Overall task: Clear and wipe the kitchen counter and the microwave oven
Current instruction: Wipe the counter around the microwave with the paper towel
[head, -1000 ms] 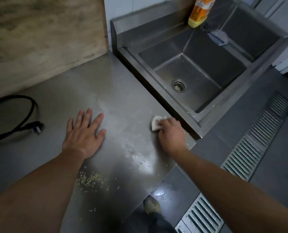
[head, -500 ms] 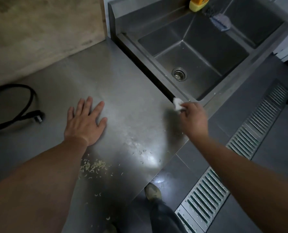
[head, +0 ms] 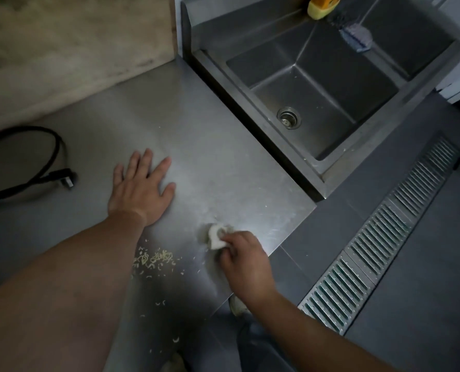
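The steel counter (head: 196, 135) fills the left and middle of the view. My left hand (head: 140, 191) lies flat on it with straight, spread fingers. My right hand (head: 242, 260) grips a small white wad of tissue (head: 216, 236) and presses it on the counter near the front edge. A patch of pale noodle crumbs (head: 156, 260) lies just left of the wad, with a few more scattered toward the near edge. No microwave is in view.
A black power cable with its plug (head: 62, 178) lies at the left. A wooden board (head: 70, 41) leans at the back. Right of the counter sits a steel sink (head: 317, 87), with a yellow bottle (head: 321, 6) and a blue scrubber (head: 357, 37). A floor drain grate (head: 379, 237) runs below.
My right hand has carried the tissue wad from the sink edge back down to the counter's front area beside the crumbs. My left hand has stayed flat in place.
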A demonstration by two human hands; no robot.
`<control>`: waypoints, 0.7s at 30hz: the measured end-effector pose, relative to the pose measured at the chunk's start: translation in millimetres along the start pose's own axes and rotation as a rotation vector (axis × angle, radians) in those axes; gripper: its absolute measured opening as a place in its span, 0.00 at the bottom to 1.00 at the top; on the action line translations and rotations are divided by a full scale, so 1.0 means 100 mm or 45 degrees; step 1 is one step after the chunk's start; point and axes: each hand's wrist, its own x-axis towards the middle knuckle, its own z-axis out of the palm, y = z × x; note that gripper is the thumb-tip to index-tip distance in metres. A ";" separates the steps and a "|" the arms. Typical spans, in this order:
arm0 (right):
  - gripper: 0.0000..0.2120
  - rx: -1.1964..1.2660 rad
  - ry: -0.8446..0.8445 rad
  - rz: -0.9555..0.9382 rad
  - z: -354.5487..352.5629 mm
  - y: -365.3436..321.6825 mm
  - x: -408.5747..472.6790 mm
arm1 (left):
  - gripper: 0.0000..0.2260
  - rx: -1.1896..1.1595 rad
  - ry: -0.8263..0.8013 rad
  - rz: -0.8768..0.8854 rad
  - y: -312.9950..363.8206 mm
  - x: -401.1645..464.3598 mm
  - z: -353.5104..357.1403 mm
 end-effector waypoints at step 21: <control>0.18 -0.080 -0.297 -0.367 0.47 -0.50 -0.08 | 0.30 -0.039 -0.154 0.074 -0.12 0.06 -0.08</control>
